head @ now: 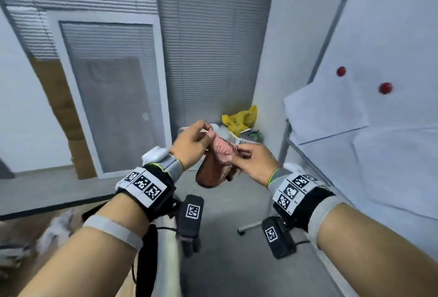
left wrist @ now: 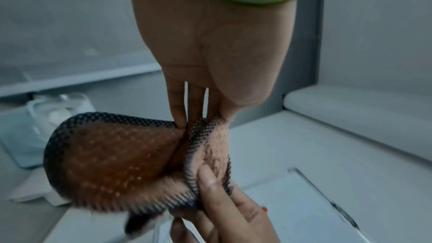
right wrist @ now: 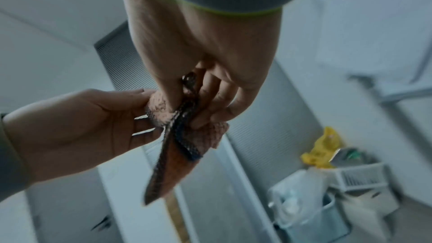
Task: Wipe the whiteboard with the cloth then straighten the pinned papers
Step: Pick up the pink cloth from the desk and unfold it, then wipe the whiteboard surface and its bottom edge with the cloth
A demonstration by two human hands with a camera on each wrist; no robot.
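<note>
Head view first, and we are seeing both hands raised in mid-air, sharing a pink-and-orange fuzzy cloth with a dark mesh edge (head: 219, 161). Our left hand (head: 193, 143) is pinching the cloth's upper corner between thumb and fingers, while our right hand (head: 254, 162) is pinching the opposite edge, so the cloth is hanging folded between them. It is held well apart from the white metal-framed whiteboard (head: 391, 36) on the right, where two red round magnets (head: 341, 71) are pinning white paper sheets (head: 327, 111), tilted and overlapping.

Down in the corner we are spotting a white slatted plastic basket (right wrist: 360, 176) with a crumpled yellow plastic bag (right wrist: 320, 149) sitting on it, and beside it a pale bin lined with a white bag (right wrist: 304, 202); what is inside them is too blurred to tell. Motion blur is smearing the left wrist view, and the whiteboard is cut off at the frame edge.
</note>
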